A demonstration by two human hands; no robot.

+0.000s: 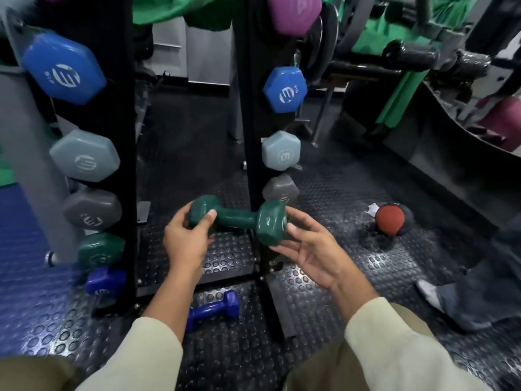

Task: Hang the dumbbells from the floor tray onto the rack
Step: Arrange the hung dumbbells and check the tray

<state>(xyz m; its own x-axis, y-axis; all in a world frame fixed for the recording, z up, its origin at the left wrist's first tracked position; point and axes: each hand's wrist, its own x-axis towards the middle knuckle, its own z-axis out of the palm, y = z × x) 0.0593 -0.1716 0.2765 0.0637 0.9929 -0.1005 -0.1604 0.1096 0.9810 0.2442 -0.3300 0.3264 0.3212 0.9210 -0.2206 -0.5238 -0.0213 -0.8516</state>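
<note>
— Hands on the green dumbbell (238,218)?
— Both. Left hand (187,239) curls round its left head; right hand (307,246) cups the right head, fingers only loosely bent.
— Where is it?
— Level, between the rack (253,114) uprights, low down. A blue dumbbell (214,309) lies on the floor below.

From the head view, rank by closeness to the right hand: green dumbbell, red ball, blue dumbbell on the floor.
From the right hand:
1. Green dumbbell, held, just left.
2. Blue dumbbell, on the floor, lower left.
3. Red ball, on the floor, right; close to call with 2.
</note>
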